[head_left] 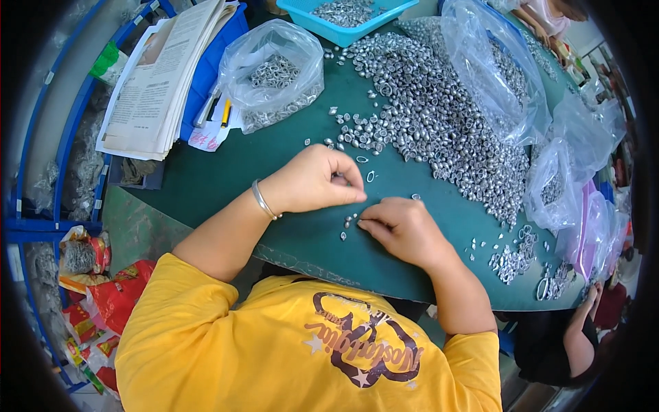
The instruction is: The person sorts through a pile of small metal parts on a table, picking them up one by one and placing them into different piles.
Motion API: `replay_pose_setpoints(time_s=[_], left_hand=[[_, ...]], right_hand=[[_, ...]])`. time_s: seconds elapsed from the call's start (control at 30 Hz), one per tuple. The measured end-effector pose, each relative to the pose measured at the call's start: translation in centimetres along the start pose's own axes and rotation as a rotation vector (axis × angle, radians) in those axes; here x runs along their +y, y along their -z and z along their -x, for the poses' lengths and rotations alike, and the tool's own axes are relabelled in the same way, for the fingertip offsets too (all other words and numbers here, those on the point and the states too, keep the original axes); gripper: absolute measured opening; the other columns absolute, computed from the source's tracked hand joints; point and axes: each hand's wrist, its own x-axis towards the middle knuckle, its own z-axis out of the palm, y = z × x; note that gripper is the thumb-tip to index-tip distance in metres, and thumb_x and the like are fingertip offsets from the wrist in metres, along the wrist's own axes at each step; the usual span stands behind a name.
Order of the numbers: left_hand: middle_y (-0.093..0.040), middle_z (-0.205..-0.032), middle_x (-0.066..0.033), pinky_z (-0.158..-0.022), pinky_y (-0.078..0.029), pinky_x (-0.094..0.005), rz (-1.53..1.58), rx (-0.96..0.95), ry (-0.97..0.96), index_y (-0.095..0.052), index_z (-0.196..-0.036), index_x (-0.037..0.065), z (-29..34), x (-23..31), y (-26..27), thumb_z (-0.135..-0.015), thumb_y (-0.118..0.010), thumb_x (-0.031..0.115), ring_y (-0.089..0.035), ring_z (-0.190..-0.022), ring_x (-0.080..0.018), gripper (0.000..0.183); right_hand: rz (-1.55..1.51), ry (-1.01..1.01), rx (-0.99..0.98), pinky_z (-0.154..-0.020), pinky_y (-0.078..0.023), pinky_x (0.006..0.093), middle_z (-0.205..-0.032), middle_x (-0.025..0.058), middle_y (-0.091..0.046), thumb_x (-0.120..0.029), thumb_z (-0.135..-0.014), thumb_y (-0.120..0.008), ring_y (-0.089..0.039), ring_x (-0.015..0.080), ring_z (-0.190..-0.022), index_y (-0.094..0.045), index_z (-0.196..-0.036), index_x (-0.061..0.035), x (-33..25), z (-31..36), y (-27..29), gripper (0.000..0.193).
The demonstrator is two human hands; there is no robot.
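My left hand [316,180], with a metal bangle [260,199] at the wrist, hovers over the green table [302,237]. Its thumb and fingertips are pinched together; whatever they hold is too small to make out. Close by on the right, my right hand [406,231] rests low at the tabletop with its fingers curled into a pinch, their contents hidden. A few small silvery metal pieces [348,222] lie just left of its fingertips. Beyond the hands are a thin oval metal ring [371,176] and a smaller one [362,159].
A large heap of silvery oval metal pieces [439,110] spreads behind my hands. Plastic bags [274,72] of metal parts, a turquoise basket [343,31] and papers [154,82] surround it. Small piles [511,261] lie at right. Other people [576,336] sit at the table's right.
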Motion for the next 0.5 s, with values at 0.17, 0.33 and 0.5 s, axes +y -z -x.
replay_pose_setpoints(time_s=[0.17, 0.33, 0.5], left_hand=[[-0.056, -0.065, -0.0063, -0.055, -0.044, -0.0295, -0.374, -0.144, -0.081, -0.069, -0.078, 0.007, 0.4, -0.3, -0.5, -0.067, -0.074, 0.015, -0.055, -0.059, -0.0189, 0.015], [-0.057, -0.067, -0.0085, -0.059, -0.047, -0.0328, -0.395, -0.192, -0.063, -0.069, -0.079, 0.008, 0.2, -0.4, -0.9, -0.068, -0.072, 0.014, -0.059, -0.064, -0.0237, 0.013], [-0.058, -0.069, -0.0090, -0.060, -0.047, -0.0335, -0.458, -0.169, -0.121, -0.068, -0.078, 0.008, 0.4, -0.5, -1.0, -0.068, -0.069, 0.013, -0.059, -0.066, -0.0255, 0.011]], right_hand=[[-1.107, -0.538, -0.082, -0.050, -0.041, 0.0204, -0.067, -0.0002, -0.059, -0.007, -0.077, -0.068, -0.052, 0.0059, -0.058, -0.067, -0.079, -0.0003, 0.8, 0.0, 2.8, 0.007], [-0.208, -0.148, -0.040, -0.051, -0.044, 0.0294, -0.067, 0.0091, -0.060, -0.008, -0.075, -0.068, -0.057, 0.0203, -0.056, -0.067, -0.081, -0.0047, -0.4, -0.3, 0.6, 0.006], [0.007, -0.020, -0.011, -0.052, -0.046, 0.0365, -0.065, 0.0085, -0.057, -0.012, -0.072, -0.069, -0.057, 0.0279, -0.058, -0.065, -0.081, -0.0066, -0.2, -0.2, -0.5, 0.011]])
